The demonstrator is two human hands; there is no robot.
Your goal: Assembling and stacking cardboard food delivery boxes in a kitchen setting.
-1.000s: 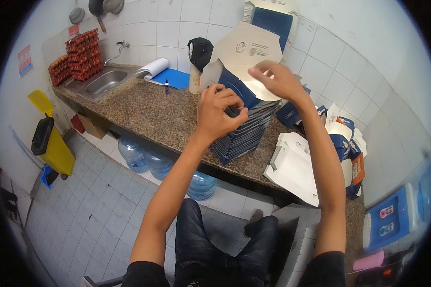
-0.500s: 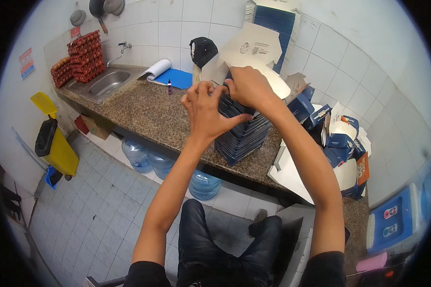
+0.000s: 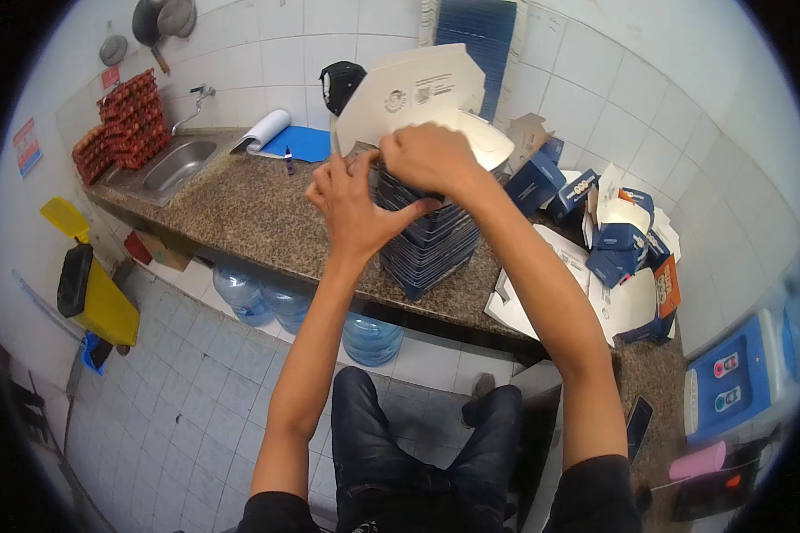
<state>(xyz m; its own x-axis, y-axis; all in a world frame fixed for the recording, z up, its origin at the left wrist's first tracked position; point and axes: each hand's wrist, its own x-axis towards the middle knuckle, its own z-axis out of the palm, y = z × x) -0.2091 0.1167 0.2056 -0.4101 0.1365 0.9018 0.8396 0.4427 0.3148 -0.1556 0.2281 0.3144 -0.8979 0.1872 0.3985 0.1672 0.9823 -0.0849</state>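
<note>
A tall stack of nested dark blue cardboard food boxes (image 3: 428,244) stands on the granite counter. At its top is an open cardboard box whose pale inner lid (image 3: 431,84) stands raised on the far side, with small dark print on it. My left hand (image 3: 351,209) grips the near left corner of this top box, thumb spread along its near side and fingers bent over the left edge. My right hand (image 3: 431,160) is closed over the top of the same box, its knuckles up. Its fingertips and the fold they press on are hidden behind the hand.
Folded blue and white boxes (image 3: 622,235) lie heaped on the right of the counter (image 3: 267,218). A black cap (image 3: 340,84), a blue clipboard (image 3: 298,144) and a sink (image 3: 180,166) stand farther left, beside stacked egg trays (image 3: 133,120). Water bottles (image 3: 372,339) sit below.
My view has shifted, so the scene sits farther left. The pale lid now shows more widely and flatter behind my hands. My right hand has turned slightly over the top box; my left keeps its grip.
</note>
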